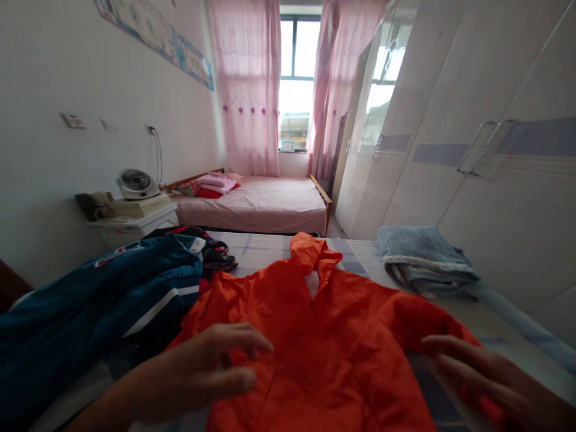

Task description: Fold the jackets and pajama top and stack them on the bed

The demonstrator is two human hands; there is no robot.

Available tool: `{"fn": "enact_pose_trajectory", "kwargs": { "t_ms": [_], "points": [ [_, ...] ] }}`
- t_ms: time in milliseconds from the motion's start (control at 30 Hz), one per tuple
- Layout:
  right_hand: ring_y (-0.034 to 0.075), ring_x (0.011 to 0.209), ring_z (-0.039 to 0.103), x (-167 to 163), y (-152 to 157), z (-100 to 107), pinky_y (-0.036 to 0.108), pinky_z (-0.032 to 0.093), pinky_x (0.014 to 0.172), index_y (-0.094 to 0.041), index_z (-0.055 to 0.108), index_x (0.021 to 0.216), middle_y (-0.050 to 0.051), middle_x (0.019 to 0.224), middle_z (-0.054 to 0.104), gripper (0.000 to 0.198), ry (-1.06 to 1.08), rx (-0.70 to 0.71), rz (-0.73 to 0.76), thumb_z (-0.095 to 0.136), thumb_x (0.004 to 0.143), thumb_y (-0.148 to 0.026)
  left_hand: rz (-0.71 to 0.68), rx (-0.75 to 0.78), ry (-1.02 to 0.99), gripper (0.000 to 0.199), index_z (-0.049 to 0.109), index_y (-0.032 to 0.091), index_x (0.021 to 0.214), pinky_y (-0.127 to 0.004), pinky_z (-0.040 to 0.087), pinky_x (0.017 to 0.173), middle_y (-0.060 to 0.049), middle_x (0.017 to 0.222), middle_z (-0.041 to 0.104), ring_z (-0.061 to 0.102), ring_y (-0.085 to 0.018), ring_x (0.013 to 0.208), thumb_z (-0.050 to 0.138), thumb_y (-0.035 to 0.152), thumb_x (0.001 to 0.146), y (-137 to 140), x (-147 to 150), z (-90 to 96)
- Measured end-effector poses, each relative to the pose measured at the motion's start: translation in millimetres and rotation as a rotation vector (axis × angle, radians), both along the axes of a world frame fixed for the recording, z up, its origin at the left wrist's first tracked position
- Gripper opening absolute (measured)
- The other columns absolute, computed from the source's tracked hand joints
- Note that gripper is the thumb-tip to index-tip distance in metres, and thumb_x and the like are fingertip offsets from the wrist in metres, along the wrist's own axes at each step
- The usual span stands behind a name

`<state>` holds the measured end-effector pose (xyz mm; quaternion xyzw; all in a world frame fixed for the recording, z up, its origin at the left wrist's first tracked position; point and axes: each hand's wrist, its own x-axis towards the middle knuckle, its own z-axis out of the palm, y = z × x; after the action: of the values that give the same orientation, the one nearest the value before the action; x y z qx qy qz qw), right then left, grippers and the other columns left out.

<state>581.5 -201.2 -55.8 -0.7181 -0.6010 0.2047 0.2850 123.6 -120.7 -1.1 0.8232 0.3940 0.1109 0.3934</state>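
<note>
1. 8 o'clock: a blue top, lying loose and unfolded.
2. 7 o'clock: the left hand, thumb and fingers parted, pinching nothing, over the jacket's near left side.
3. 6 o'clock: the orange jacket, laid out flat, its hood toward 12; spreading looks mostly done, creases remain, and no fold is made.
4. Between 3 and 4 o'clock: a cloth, already folded.
5. 4 o'clock: the right hand, fingers loosely spread by the sleeve; contact unclear.
</note>
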Motion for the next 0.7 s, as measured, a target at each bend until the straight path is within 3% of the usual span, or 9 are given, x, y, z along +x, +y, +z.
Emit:
{"fn": "enact_pose_trajectory", "kwargs": {
  "t_ms": [167,267,433,600,700],
  "points": [
    [0.026,0.102,0.061,-19.1,85.1,0.2,0.035,0.048,0.09,-0.02,0.065,0.109,0.007,0.112,0.067,0.048,0.003,-0.036,0.104,0.047,0.079,-0.053,0.276,0.379,0.121,0.038,0.058,0.017,0.114,-0.029,0.037,0.098,-0.009,0.119,0.059,0.055,-0.02,0.109,0.041,0.039,0.088,103.5,25.7,-52.6],
    [0.026,0.106,0.059,-32.1,144.6,-9.3,0.035,0.042,0.096,-0.016,0.065,0.109,0.011,0.114,0.065,0.047,-0.038,-0.011,0.078,0.049,0.076,-0.046,0.315,0.392,0.194,0.034,0.061,0.016,0.106,-0.031,0.038,0.095,-0.012,0.111,0.062,0.056,-0.023,0.106,0.045,0.037,0.084,143.8,36.6,-70.9],
    [0.028,0.104,0.058,-56.8,215.0,-37.0,0.035,0.042,0.091,-0.015,0.067,0.099,0.012,0.106,0.067,0.044,0.046,-0.027,0.078,0.057,0.07,-0.047,0.309,0.309,0.221,0.028,0.064,0.02,0.093,-0.025,0.043,0.075,-0.005,0.089,0.068,0.062,-0.02,0.086,0.051,0.04,0.078,159.2,31.8,-77.3],
    [0.02,0.078,0.061,-75.0,259.7,-45.7,0.029,0.047,0.069,-0.017,0.066,0.081,0.003,0.076,0.068,0.042,0.238,-0.074,0.108,0.051,0.076,-0.055,0.257,0.227,0.197,0.046,0.065,0.016,0.079,-0.022,0.039,0.057,-0.001,0.072,0.065,0.059,-0.017,0.068,0.039,0.054,0.081,170.7,34.2,-78.7],
    [0.015,0.062,0.058,-84.9,275.1,-43.5,0.025,0.045,0.056,-0.015,0.064,0.072,0.002,0.064,0.064,0.032,0.341,-0.094,0.104,0.056,0.073,-0.046,0.246,0.221,0.183,0.041,0.064,0.014,0.073,-0.021,0.034,0.051,0.0,0.066,0.061,0.056,-0.015,0.062,0.043,0.049,0.079,178.4,43.2,-78.5]
  ]
}}
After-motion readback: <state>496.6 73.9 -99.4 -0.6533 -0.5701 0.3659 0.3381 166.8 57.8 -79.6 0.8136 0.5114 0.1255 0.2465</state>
